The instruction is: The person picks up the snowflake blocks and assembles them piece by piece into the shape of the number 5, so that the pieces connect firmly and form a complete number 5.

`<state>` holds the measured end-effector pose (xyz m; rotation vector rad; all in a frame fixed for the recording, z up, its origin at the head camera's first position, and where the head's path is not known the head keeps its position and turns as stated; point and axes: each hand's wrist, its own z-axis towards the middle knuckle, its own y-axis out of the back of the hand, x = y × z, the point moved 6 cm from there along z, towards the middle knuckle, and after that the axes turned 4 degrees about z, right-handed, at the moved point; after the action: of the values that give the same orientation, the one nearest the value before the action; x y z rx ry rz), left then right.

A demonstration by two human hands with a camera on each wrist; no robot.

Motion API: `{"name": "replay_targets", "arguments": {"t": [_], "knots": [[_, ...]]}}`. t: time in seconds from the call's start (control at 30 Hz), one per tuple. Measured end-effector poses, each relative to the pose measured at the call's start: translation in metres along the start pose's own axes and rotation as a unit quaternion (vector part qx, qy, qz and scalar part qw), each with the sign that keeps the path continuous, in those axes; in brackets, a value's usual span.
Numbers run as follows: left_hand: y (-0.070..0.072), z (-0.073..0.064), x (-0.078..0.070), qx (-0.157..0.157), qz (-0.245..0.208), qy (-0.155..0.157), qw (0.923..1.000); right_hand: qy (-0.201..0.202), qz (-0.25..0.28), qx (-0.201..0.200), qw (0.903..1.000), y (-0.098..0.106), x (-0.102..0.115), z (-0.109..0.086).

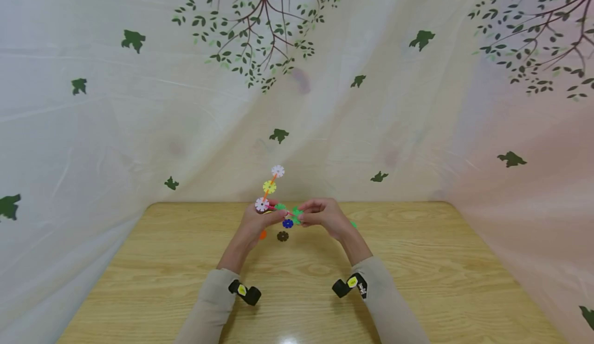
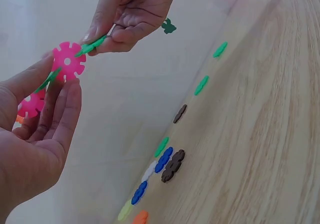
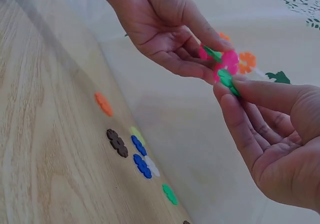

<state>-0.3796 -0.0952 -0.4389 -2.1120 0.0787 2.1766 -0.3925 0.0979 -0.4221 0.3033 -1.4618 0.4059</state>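
Note:
A chain of notched plastic snowflake discs rises from my left hand, whose thumb and fingers grip its near end. White, yellow and white discs show along the chain in the head view, with thin orange edges between them. At the gripped end, a pink disc stands out between the two hands. My right hand pinches a green disc between thumb and fingers, its edge at the pink disc's rim. Another green disc lies between the left thumb and fingers, partly hidden.
Loose discs lie on the wooden table under and behind the hands: brown, blue, orange, white, yellow and several green. A printed cloth hangs along the table's far edge.

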Motion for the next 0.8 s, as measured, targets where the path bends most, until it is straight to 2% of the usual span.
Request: {"name": "replay_targets", "arguments": {"t": [0.17,0.3,0.37,0.67,0.8], "knots": [[-0.005,0.001,0.002,0.007,-0.044,-0.008,0.999,-0.02,0.008,-0.017,0.9996,-0.001,-0.006,0.001],[-0.01,0.002,0.0,0.005,-0.093,-0.029,0.9953,-0.031,0.024,-0.045,0.9982,-0.004,-0.009,0.002],[-0.012,0.002,-0.001,0.002,-0.103,-0.035,0.9941,-0.037,0.028,-0.061,0.9971,-0.006,-0.01,0.001],[-0.015,0.001,0.003,0.006,-0.075,-0.037,0.9965,-0.051,0.023,-0.077,0.9954,-0.014,-0.011,-0.002],[-0.016,0.001,0.005,0.009,-0.071,-0.023,0.9972,-0.051,0.03,-0.081,0.9949,-0.016,-0.012,-0.003]]}}
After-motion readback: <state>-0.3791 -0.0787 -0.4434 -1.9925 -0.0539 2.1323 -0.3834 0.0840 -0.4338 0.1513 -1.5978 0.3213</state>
